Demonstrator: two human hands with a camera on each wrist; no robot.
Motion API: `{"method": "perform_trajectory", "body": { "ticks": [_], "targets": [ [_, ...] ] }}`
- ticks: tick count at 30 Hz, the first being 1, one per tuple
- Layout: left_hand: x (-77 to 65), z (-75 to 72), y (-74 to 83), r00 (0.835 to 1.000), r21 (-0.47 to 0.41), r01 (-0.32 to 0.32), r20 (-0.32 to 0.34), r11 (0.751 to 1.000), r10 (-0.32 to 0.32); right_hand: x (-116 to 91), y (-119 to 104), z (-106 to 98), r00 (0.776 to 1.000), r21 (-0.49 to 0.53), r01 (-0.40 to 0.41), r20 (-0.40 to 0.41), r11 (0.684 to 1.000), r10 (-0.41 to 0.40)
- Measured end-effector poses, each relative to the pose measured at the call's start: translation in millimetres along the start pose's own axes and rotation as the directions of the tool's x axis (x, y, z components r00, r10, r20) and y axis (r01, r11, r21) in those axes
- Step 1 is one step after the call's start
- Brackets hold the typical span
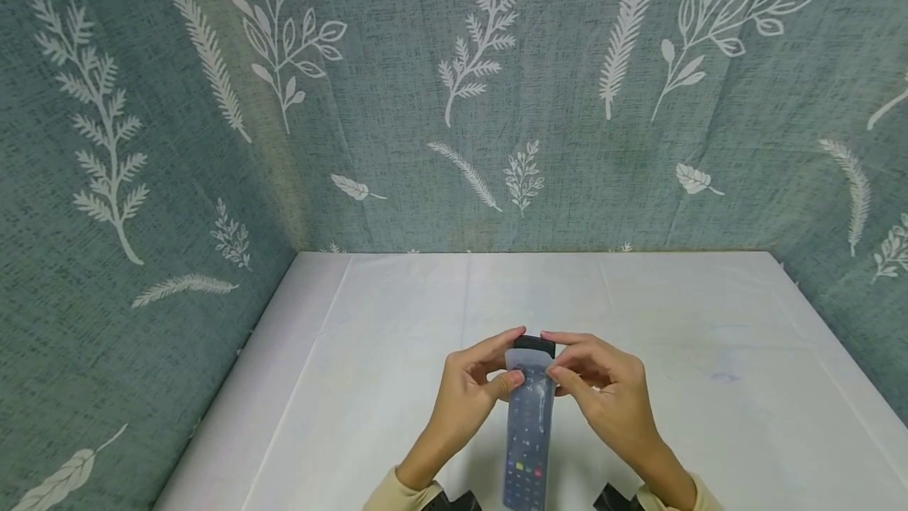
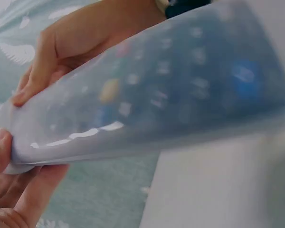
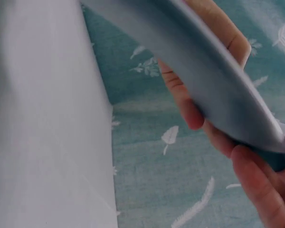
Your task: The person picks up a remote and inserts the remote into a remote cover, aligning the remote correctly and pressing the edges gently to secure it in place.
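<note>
A dark remote control in a translucent silicone cover (image 1: 528, 424) is held upright above the table in the head view. The remote's black top end (image 1: 535, 347) sticks out of the cover's upper edge. My left hand (image 1: 471, 385) grips the upper left side, thumb on the front. On the other side my right hand (image 1: 606, 381) pinches the cover's upper right edge, with a fingertip at the black end. Up close in the left wrist view, blurred buttons show through the cover (image 2: 156, 90). The cover's smooth back (image 3: 213, 80) faces the right wrist view.
A white cloth-covered table (image 1: 369, 385) lies under the hands. Green fabric walls (image 1: 397, 101) with white leaf prints stand behind it and at both sides. Black wrist devices (image 1: 615, 498) sit at the cuffs.
</note>
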State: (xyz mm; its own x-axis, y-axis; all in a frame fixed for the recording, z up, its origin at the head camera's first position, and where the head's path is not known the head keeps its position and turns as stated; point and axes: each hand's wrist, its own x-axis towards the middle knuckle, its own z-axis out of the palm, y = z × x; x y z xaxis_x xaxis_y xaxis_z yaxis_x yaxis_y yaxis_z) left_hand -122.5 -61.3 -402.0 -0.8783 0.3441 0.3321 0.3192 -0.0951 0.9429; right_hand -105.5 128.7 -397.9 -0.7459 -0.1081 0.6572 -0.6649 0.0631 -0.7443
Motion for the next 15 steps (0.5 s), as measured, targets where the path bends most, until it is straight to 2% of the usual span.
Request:
{"method": "perform_trajectory", "body": {
  "ticks": [3, 5, 10, 13, 15],
  "targets": [
    [2.0, 2.3, 1.8, 0.999, 0.042, -0.012, -0.039, 0.999, 0.013, 2.9, -1.4, 0.0, 0.997, -0.023, -0.073, 0.007, 0.997, 0.074],
    [2.5, 5.2, 3.4, 0.995, 0.083, -0.014, -0.097, 0.996, 0.022, 4.6, -2.2, 0.0, 0.994, -0.04, -0.105, 0.007, 0.994, 0.105],
    [1.2, 11.8, 3.5, 0.967, 0.174, 0.008, -0.251, 0.985, 0.036, 9.1, -2.3, 0.8, 0.995, -0.083, -0.097, -0.015, 0.992, 0.096],
    [1.8, 14.1, 5.2, 0.958, 0.218, 0.016, -0.283, 0.976, 0.048, 12.2, -2.2, 2.2, 0.995, -0.113, -0.092, -0.038, 0.989, 0.088],
    [2.5, 14.9, 6.6, 0.957, 0.236, 0.017, -0.284, 0.972, 0.053, 13.9, -2.1, 3.3, 0.994, -0.125, -0.1, -0.056, 0.987, 0.094]
  ]
}}
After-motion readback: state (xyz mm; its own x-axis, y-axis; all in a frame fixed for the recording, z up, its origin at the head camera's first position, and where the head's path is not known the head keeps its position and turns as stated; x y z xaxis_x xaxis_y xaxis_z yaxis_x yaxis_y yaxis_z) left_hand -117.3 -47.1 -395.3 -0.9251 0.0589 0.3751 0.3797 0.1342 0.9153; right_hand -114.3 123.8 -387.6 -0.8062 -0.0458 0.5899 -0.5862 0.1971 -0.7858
